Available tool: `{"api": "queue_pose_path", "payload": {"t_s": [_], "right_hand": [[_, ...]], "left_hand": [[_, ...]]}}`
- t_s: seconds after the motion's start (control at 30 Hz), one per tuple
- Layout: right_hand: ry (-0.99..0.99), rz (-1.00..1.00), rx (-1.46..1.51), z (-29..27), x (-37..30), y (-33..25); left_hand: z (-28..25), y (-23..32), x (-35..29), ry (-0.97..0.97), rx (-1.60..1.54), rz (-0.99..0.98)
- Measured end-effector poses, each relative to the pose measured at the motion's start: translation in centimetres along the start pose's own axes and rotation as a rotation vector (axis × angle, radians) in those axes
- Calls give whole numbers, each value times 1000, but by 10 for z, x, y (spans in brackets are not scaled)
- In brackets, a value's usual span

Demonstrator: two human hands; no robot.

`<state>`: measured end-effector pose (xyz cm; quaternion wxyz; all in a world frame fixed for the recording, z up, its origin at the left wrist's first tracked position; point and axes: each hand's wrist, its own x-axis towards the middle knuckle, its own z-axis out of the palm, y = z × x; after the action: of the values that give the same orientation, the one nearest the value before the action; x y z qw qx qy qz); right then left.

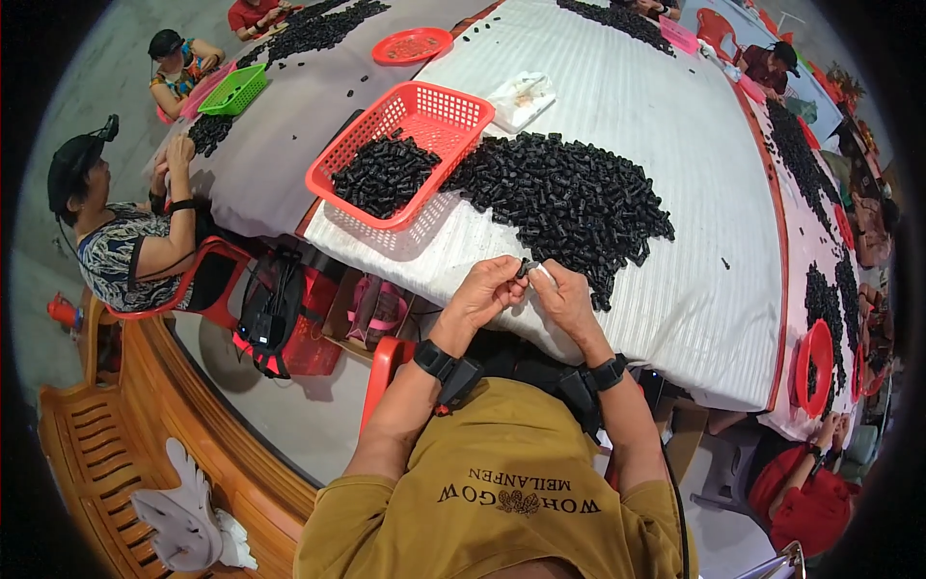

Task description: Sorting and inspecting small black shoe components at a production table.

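Over the near edge of the white-covered table, my left hand (490, 289) is closed, pinching a small black plastic part (524, 268) between thumb and fingertips. Close beside it, my right hand (567, 301) is closed too, its fingertips meeting the same part. A whitish bit shows at the right thumb; whether the hand grips it I cannot tell. Just beyond my hands spreads a large pile of similar black parts (569, 198). To its left stands a red perforated plastic basket (463, 111), partly filled with more such black parts (386, 174).
A white packet (522, 100) lies behind the pile, and a red round tray (412, 45) farther back. At left, a person (125, 232) sits by a grey-covered table with a green basket (234, 90). A red chair (386, 372) and wooden bench (116, 454) stand nearby.
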<state>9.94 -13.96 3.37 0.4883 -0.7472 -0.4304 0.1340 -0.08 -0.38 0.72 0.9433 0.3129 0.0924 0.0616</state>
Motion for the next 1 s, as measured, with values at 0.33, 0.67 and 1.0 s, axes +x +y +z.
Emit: {"api": "queue_pose_path", "payload": {"t_s": [0.33,0.67,1.0], "right_hand": [[-22,-49,13,-1,1,3],[59,48,122,-1,-1,0],[122,38,80,0,1,-3]], "left_hand": [[0,-2,1,26,19,6],[8,-2,-2,70,109,6],[12,-4,-7,16,243,57]]}}
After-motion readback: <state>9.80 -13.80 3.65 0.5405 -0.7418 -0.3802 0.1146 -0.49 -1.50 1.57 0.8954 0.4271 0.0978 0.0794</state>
